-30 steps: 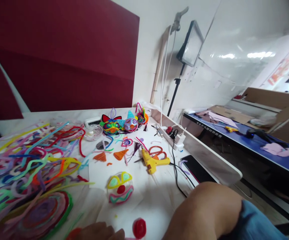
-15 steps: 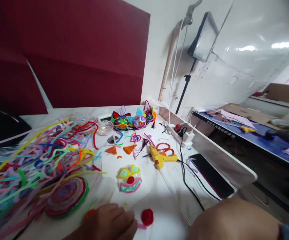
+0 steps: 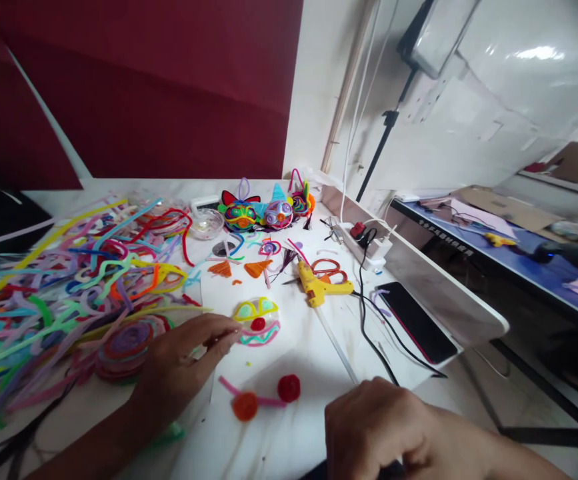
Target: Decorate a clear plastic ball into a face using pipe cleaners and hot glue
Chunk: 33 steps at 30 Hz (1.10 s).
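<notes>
My left hand (image 3: pixel 183 360) lies on the white table with fingers stretched out. Its fingertips touch the left edge of a clear dome face (image 3: pixel 257 323) with yellow glasses and a red nose. In front of that hand lie a red coil (image 3: pixel 289 388) and an orange coil (image 3: pixel 245 405), with a pink pipe cleaner between them. My right hand (image 3: pixel 389 433) is at the bottom edge, curled into a fist over something dark that I cannot make out.
A big pile of coloured pipe cleaners (image 3: pixel 69 280) and a spiral disc (image 3: pixel 126 343) fill the left. A yellow glue gun (image 3: pixel 319 290), orange scissors (image 3: pixel 326 269), a phone (image 3: pixel 413 320) and a power strip (image 3: pixel 369 247) sit right. Finished colourful heads (image 3: pixel 263 213) stand at the back.
My left hand has come up from the bottom edge and reached to the dome face. My right hand has come into view as a fist. The orange coil now shows.
</notes>
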{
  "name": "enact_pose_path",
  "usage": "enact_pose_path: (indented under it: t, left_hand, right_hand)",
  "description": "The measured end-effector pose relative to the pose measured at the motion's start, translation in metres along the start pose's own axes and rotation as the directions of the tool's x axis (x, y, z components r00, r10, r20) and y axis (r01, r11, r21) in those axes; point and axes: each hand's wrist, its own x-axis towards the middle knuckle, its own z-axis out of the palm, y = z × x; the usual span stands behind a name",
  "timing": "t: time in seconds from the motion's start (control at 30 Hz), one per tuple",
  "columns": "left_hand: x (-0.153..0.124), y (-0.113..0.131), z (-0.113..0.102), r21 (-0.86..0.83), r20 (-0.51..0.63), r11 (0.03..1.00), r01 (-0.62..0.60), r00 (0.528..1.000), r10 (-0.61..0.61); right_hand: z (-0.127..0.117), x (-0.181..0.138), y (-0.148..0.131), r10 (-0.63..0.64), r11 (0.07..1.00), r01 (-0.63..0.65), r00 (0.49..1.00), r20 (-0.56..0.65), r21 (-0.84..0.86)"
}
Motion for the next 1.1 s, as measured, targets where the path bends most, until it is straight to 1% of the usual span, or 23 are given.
enact_pose_path:
  t: [0.1, 0.17, 0.27, 0.37, 0.47, 0.57, 0.67, 0.8, 0.93, 1.1]
  left_hand:
    - [-0.002, -0.003, 0.0, -0.053, 0.02, 0.985, 0.165, 0.986, -0.164]
    - [-0.003, -0.003, 0.001, -0.071, 0.03, 0.967, 0.246, 0.969, -0.245]
    - [0.0, -0.002, 0.002, -0.105, 0.033, 0.938, 0.329, 0.944, -0.327]
    - [0.005, 0.0, 0.003, -0.141, 0.035, 0.919, 0.369, 0.929, -0.368]
    - [0.011, 0.001, 0.003, -0.11, 0.044, 0.932, 0.346, 0.938, -0.343]
    - [0.019, 0.001, 0.003, -0.052, 0.075, 0.972, 0.231, 0.971, -0.227]
    - [0.024, -0.001, 0.004, -0.004, 0.054, 0.992, 0.125, 0.991, -0.125]
    - [0.025, -0.007, 0.01, 0.042, 0.034, 0.993, 0.111, 0.993, -0.113]
    - [0.022, -0.012, 0.016, 0.072, 0.046, 0.992, 0.105, 0.993, -0.108]
    - [0.021, -0.011, 0.018, 0.142, 0.053, 0.984, 0.103, 0.992, -0.112]
  right_hand:
    - [0.004, -0.015, 0.009, 0.083, 0.997, -0.083, 0.991, -0.101, 0.0]
    - [0.005, -0.019, 0.012, 0.11, 0.994, -0.109, 0.984, -0.14, 0.015]
    - [0.006, -0.022, 0.015, 0.142, 0.99, -0.142, 0.972, -0.186, 0.013]
    - [0.006, -0.024, 0.018, 0.186, 0.978, -0.205, 0.946, -0.267, -0.042]
    - [0.006, -0.026, 0.021, 0.226, 0.958, -0.27, 0.916, -0.332, -0.093]
    - [0.007, -0.028, 0.025, 0.246, 0.949, -0.297, 0.908, -0.338, -0.105]
    - [0.009, -0.028, 0.028, 0.249, 0.948, -0.299, 0.91, -0.331, -0.107]
    - [0.009, -0.027, 0.03, 0.276, 0.939, -0.328, 0.898, -0.342, -0.103]
    - [0.009, -0.028, 0.03, 0.275, 0.94, -0.326, 0.899, -0.341, -0.099]
    - [0.01, -0.027, 0.034, 0.319, 0.926, -0.368, 0.884, -0.342, -0.086]
